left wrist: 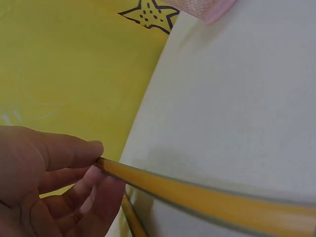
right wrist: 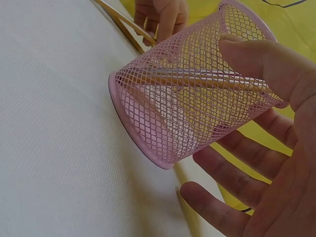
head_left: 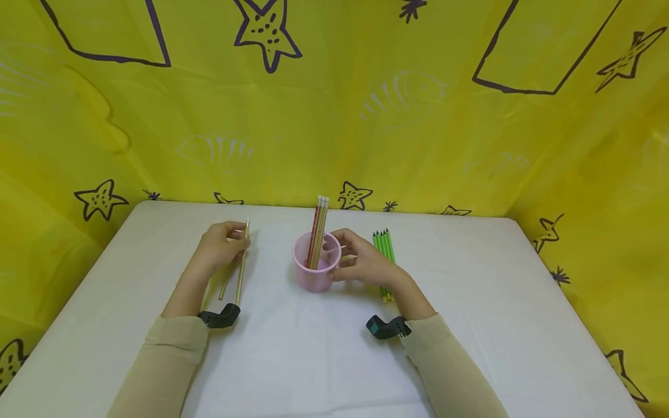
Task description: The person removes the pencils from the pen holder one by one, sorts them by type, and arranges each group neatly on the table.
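My left hand point(head_left: 222, 247) pinches a gold-coloured pencil point(head_left: 241, 277) near its far end, between thumb and fingers. In the left wrist view the held pencil point(left wrist: 207, 196) runs off to the right. Below that hand a second gold pencil point(head_left: 225, 283) lies on the table, partly hidden by the fingers. A pink mesh pencil cup point(head_left: 313, 283) stands upright at the middle, holding several red and gold pencils point(head_left: 316, 238) with their eraser ends up. My right hand point(head_left: 366, 261) grips the cup's right side, its thumb near the rim in the right wrist view.
Several green pencils point(head_left: 387, 247) lie side by side on the table just beyond the right hand, dark points away from me and partly covered by the wrist. The white table point(head_left: 324, 354) ends at a yellow patterned curtain point(head_left: 313, 116) behind and at both sides.
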The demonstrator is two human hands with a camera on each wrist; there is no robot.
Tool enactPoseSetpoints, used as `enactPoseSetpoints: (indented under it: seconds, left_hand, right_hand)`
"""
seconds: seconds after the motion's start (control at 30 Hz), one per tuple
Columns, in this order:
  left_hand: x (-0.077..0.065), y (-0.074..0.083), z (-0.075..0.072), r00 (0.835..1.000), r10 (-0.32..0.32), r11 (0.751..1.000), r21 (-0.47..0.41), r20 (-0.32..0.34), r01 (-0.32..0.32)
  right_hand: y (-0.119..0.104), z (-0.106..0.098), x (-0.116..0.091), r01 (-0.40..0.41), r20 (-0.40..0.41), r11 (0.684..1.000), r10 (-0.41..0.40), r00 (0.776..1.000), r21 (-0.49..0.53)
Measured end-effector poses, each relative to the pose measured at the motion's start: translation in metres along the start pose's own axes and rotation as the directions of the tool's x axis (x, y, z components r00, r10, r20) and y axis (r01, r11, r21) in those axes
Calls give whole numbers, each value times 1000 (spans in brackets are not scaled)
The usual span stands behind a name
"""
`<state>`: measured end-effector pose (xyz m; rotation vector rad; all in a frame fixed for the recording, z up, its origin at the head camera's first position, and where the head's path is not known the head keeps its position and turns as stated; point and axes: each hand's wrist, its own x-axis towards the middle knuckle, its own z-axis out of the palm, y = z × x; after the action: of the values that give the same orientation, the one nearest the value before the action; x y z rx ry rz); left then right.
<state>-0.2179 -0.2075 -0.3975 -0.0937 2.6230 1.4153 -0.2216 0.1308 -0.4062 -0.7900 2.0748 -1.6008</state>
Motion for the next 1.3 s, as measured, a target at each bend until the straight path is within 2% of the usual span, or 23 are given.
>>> enactPoseSetpoints:
  seconds: [0.13,0.23,0.4,0.67,0.97,1.13,1.3]
  left_hand:
    - [0,-4,3,996,45,989,140,-71,-35]
    - [-2,-6,5,986,92,973,225,-140,-59]
    - [-7,-4,8,963,149,959,272,-226,-84]
    - [-7,-2,10,954,175,964,241,-242,-115]
    - [-7,0,14,963,193,952,275,-189,-137]
    - [-4,-1,16,952,211,944,301,-223,-138]
    - [-3,-1,13,940,209,946,299,-268,-125]
  right_hand:
    - [0,0,1,0,-1,1000,0,1000,-21]
    - [0,1,1,3,-1,999,-3,1000,-35]
    - [-1,1,0,5,-2,999,-5,1000,-43]
    - [-1,2,-1,6,-3,999,-6,1000,-41]
    - [-4,2,-1,11,-2,999,-11,1000,-38]
    - [-5,2,-1,18,4,1000,-18,1000,-22]
    - [-6,2,-1,14,6,1000,-14,1000,-22]
